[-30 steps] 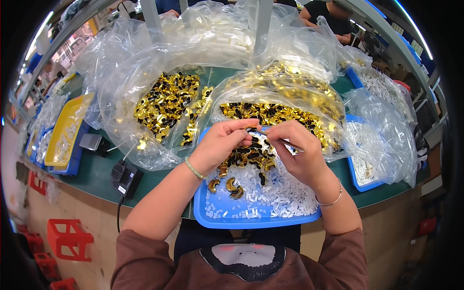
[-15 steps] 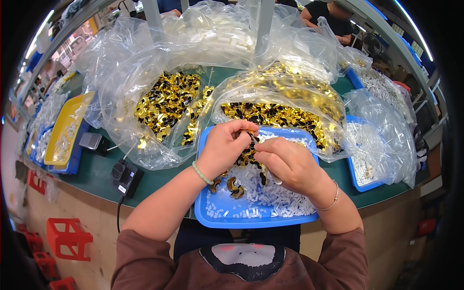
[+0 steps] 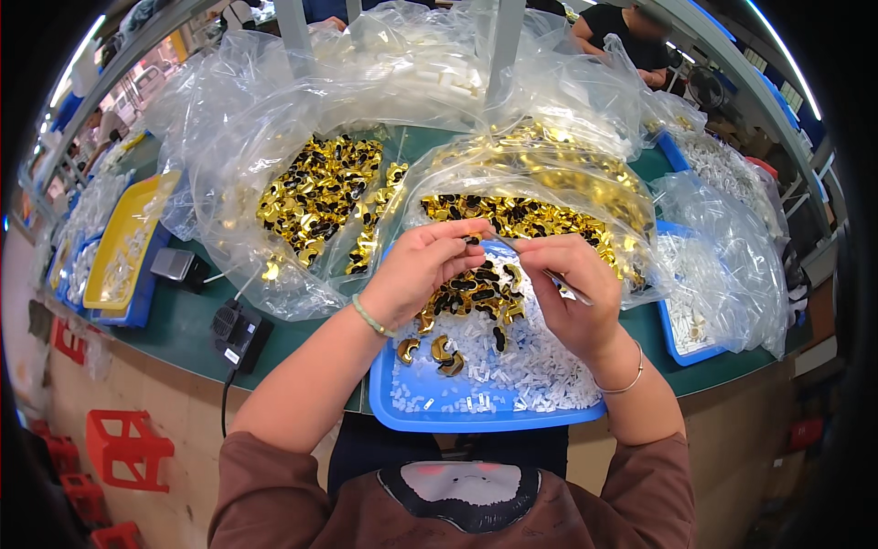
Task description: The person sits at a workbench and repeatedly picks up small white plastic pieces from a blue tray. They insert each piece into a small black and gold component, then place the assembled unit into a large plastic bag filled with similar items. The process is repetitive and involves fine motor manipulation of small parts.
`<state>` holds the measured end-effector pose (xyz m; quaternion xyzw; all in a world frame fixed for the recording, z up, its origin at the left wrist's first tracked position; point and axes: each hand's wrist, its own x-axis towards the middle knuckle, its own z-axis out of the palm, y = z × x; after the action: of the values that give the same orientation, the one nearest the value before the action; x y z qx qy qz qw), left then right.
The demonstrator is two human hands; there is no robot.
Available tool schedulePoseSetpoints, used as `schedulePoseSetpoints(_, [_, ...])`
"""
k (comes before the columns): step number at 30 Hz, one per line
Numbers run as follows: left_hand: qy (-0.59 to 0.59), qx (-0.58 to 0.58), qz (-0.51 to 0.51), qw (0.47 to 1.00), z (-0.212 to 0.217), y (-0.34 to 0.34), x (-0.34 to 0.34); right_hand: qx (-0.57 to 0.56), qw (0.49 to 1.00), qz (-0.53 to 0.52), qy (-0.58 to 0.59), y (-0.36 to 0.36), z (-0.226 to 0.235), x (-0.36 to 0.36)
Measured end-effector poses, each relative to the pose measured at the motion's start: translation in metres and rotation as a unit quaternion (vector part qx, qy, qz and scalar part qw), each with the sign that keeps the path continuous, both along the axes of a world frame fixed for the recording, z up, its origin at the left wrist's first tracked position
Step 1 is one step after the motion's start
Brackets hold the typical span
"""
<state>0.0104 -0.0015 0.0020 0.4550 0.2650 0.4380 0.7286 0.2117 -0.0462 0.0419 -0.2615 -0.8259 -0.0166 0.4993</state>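
Hovering over the blue tray [image 3: 402,412], the left hand [image 3: 422,272] curls its fingers narrowly, apparently pinching a small gold piece, though that is hard to tell. At three o'clock from it, the right hand [image 3: 572,293] has its grip closed on thin metal tweezers [image 3: 549,273]. Gold-and-black pieces [image 3: 471,293] lie heaped just below both hands on white bits [image 3: 540,366]. Clear bags [image 3: 311,192] sit at twelve o'clock on the green desk [image 3: 183,320].
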Motion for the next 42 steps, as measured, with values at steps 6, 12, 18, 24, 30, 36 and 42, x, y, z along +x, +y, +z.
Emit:
schedulePoseSetpoints(6, [0.014,0.016,-0.017,1.0,-0.002,0.001,0.002,-0.047,0.998,0.023,-0.017,0.003,-0.008,-0.002])
schedulePoseSetpoints(12, [0.031,0.027,-0.031,0.999,-0.005,0.002,0.002,-0.059,0.998,0.011,-0.026,0.007,-0.01,-0.001])
schedulePoseSetpoints(18, [0.031,0.031,-0.04,0.998,-0.005,0.002,0.002,-0.068,0.997,0.005,-0.04,0.007,-0.013,0.0])
schedulePoseSetpoints(24, [0.065,0.045,-0.026,0.997,-0.005,0.0,0.003,-0.052,0.997,0.017,-0.047,0.004,-0.008,-0.004])
schedulePoseSetpoints(30, [0.089,0.058,-0.009,0.994,-0.004,-0.001,0.002,-0.044,0.997,0.028,-0.058,0.001,-0.004,-0.003])
schedulePoseSetpoints(36, [0.08,0.055,-0.008,0.995,-0.007,0.0,0.003,-0.062,0.996,0.025,-0.053,0.004,-0.006,-0.001])
schedulePoseSetpoints(42, [0.079,0.046,-0.026,0.995,-0.003,-0.002,0.003,-0.073,0.996,0.032,-0.045,0.003,-0.007,-0.002])
